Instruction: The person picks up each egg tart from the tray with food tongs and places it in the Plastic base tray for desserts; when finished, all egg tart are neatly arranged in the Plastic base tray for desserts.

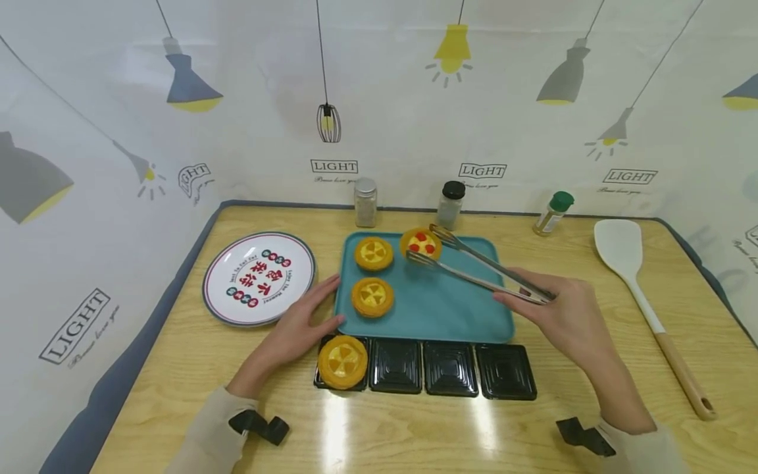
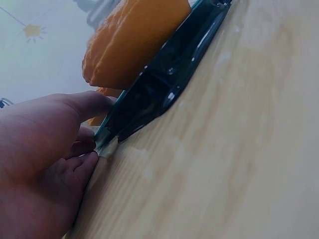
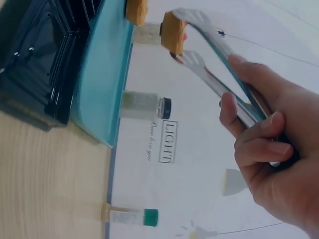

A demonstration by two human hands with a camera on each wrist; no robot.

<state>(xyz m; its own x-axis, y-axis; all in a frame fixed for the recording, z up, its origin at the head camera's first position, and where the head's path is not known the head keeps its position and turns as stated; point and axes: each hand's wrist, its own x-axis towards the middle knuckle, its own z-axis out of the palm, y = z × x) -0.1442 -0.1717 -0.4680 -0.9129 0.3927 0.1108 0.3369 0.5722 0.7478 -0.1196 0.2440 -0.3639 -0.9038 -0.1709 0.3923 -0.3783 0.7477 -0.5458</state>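
Clearly, the word "LIGHT" reads in boxed capitals on the lamp-patterned backdrop (image 1: 391,85), with script beneath it too fine to make out surely. The plate (image 1: 222,283) at left bears red Chinese characters circled by small curved lettering, and the green-capped bottle (image 1: 551,216) has a label too small to read. The right hand (image 1: 565,319) grips metal tongs (image 1: 468,276), whose tips hold the red-topped tart (image 1: 422,242) above the far edge of the blue tray (image 1: 438,309). The left hand (image 1: 296,332), fingers extended, touches the tray's left edge, near a tart (image 1: 342,362) in a black container
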